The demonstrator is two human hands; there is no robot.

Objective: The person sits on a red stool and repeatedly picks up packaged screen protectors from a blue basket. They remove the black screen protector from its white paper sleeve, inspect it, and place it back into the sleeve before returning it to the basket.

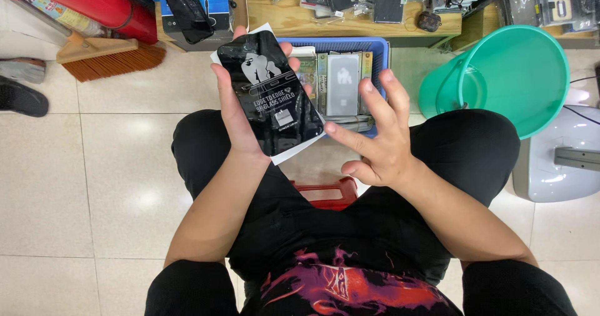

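Packet (272, 91), glossy black, flat, gripped in your left hand (234, 113): fingers wrapped round its edges, thumb along near side. Your right hand (378, 144) spread wide, holding nothing, fingertip just beside packet corner. Beyond: blue basket (381, 50) of similar packets on floor, green bucket (519, 72) right.

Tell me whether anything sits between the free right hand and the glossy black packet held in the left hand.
Nothing visible does. The right hand hovers open just beside the glossy black packet, which the left hand holds above the blue plastic basket.
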